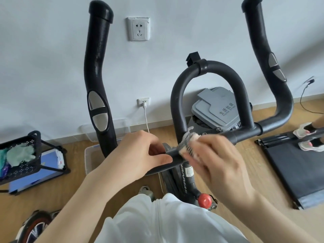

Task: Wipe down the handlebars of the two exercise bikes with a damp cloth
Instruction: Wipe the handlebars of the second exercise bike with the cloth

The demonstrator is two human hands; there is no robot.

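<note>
Both hands grip the handlebar (206, 71): left hand (140, 155) bare, right hand (217, 158) pressing a cloth (188, 142). Beyond, a bin (217, 106) reads "Home Scrap".

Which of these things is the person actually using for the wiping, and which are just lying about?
In use: handlebars, cloth, left hand, right hand.

Lying about: grey bin, black basket, treadmill, clear box, wall socket.

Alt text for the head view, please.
A person's right hand presses a cloth against an exercise bike's black handlebar, while the left hand grips the bar beside it. A grey bin stands behind, against a white wall.
</note>
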